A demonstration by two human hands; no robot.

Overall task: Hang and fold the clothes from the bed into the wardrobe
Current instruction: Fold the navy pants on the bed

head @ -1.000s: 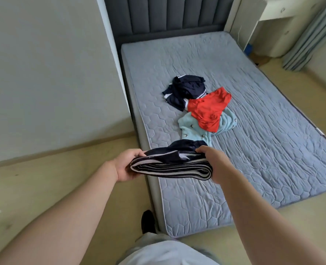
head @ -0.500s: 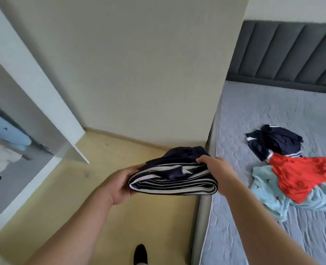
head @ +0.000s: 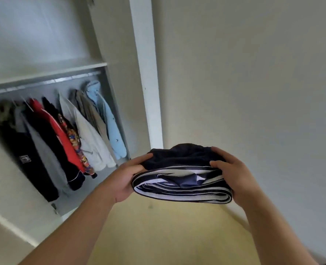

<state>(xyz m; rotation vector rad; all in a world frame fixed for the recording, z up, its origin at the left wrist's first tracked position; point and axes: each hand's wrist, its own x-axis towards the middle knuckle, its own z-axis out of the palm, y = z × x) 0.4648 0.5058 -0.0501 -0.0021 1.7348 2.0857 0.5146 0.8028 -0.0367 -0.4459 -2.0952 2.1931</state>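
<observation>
Before the open wardrobe (head: pixel 146 77), the left hand (head: pixel 126 180) and right hand (head: pixel 232 175) each grip one end of the folded garment (head: pixel 181 182), fingers curled round its edges, probably so the layers do not slip apart. It is held level above the floor (head: pixel 158 236), just right of the hanging clothes (head: pixel 66 134), not yet inside. It is navy with white stripes, a flat stack with its banded edges showing. A shelf (head: pixel 47 71) sits above the rail (head: pixel 43 83).

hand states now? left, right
Left hand: grips the left end of the folded striped garment.
Right hand: grips its right end, fingers curled over top.
</observation>
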